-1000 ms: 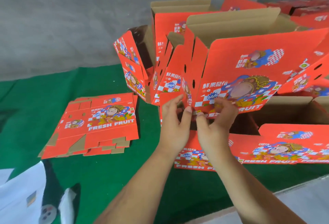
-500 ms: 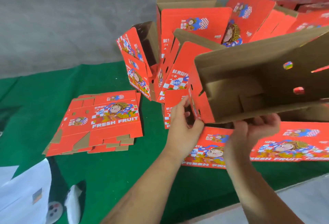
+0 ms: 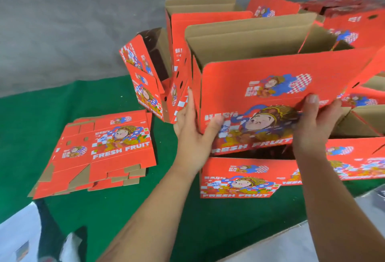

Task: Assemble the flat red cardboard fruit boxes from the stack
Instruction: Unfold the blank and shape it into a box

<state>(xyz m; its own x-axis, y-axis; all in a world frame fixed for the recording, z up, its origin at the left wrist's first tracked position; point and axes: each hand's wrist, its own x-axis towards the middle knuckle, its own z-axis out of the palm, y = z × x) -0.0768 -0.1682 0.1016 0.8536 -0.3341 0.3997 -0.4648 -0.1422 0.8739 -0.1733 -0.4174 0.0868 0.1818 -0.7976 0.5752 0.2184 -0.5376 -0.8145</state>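
Left hand (image 3: 192, 136) and right hand (image 3: 314, 124) each gripped a lower corner of the erected box (image 3: 270, 87), upright above finished boxes (image 3: 239, 178), right of the flat stack (image 3: 100, 153); level, even lowering would protect the folded base

Left hand (image 3: 192, 134) and right hand (image 3: 313, 125) grip an upright open red box (image 3: 281, 95).
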